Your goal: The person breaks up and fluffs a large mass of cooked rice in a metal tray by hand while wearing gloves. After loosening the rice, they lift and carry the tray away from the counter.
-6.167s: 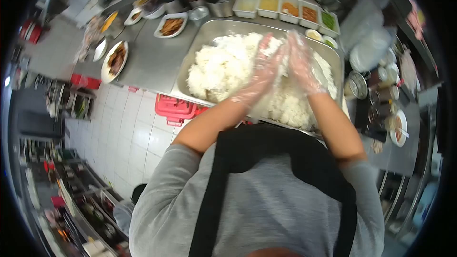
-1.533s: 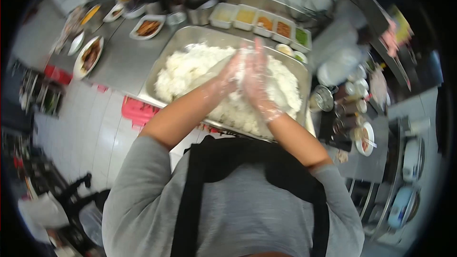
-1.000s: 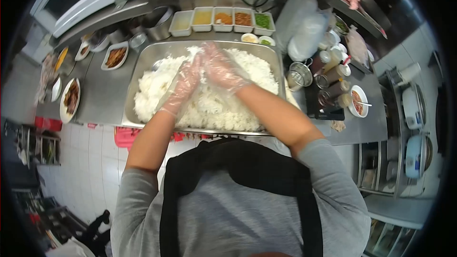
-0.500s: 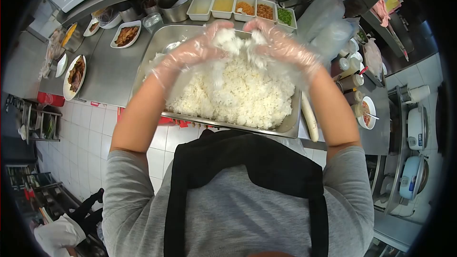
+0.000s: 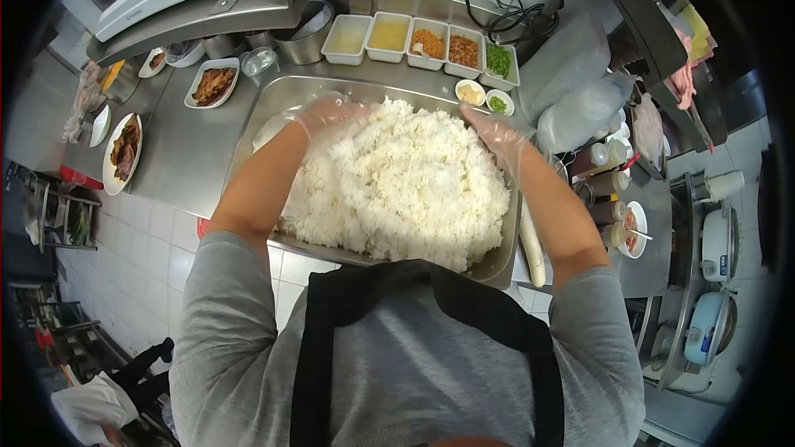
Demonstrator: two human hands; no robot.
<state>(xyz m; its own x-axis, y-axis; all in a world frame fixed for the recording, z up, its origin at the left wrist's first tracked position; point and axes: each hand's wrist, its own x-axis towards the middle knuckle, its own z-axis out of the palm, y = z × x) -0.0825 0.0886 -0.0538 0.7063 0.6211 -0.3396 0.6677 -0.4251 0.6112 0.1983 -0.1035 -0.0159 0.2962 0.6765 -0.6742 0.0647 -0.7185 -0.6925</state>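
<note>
A large mound of cooked white rice fills most of a deep metal tray in front of me. My left hand, in a clear plastic glove, lies against the far left side of the mound; its fingers point inward and their tips are partly lost in the rice. At the far right side, my right hand, gloved the same way, presses along the rice beside the tray wall with fingers stretched out. Neither hand is closed around a lump of rice.
White tubs, one of chopped greens, line the back beside two small bowls. Left stand dishes of browned food. Plastic bags, sauce bottles and a long pale rod are right. Another person is lower left.
Both hands came down from above the tray's far edge, where they held clumps of rice, to the mound's sides. The rice is now heaped higher and wider, and the hands are farther apart.
</note>
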